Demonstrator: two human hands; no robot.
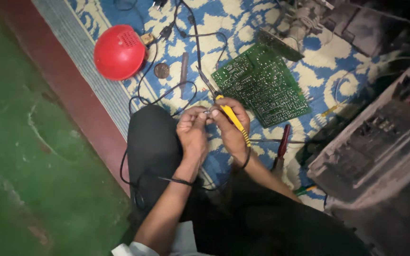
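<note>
Two hands meet over the person's knee, above a blue-and-cream patterned mat (243, 16). Far left, a red dome-shaped casing (118, 51) sits at the mat's edge, a small round brown disc (161, 70) just beside it. The left hand (193, 132) is curled narrow, fingertips pinching something tiny — too small to tell what. Touching it, the right hand (229, 128) grips a yellow-handled soldering iron (228, 116); its long axis runs diagonally, tip pointing up and left, handle end down and right toward the wrist. Right of the hands lies a green circuit board (262, 85), flat on the mat — then a red-handled tool (283, 144), and a dark open chassis (376, 137).
</note>
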